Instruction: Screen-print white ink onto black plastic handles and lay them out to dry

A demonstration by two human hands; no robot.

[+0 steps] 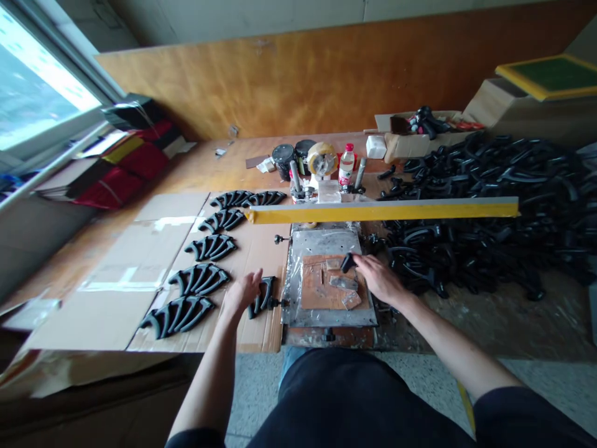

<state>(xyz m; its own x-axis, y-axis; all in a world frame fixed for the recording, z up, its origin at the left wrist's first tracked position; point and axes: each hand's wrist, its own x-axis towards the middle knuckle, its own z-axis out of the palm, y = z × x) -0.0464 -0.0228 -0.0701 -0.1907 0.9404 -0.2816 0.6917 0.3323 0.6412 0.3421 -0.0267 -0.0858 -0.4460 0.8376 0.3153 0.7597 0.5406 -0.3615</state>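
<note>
head view: five fanned stacks of black handles (200, 278) in a column on the cardboard sheet (140, 261), two more stacks at its top by the yellow bar (382, 210). left hand (242, 292) lies on a small stack of curved handles (262, 296), fingers loosely curled over its left end. right hand (380, 278) pinches one black handle (347, 262) at the fingertips, over the wooden jig (326, 292) on the metal plate (326, 242). big loose handle pile (489, 211) on the worktop to the right.

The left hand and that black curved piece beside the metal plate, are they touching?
Touching. The head view shows the left hand with its fingers lying on the black curved piece.
</note>
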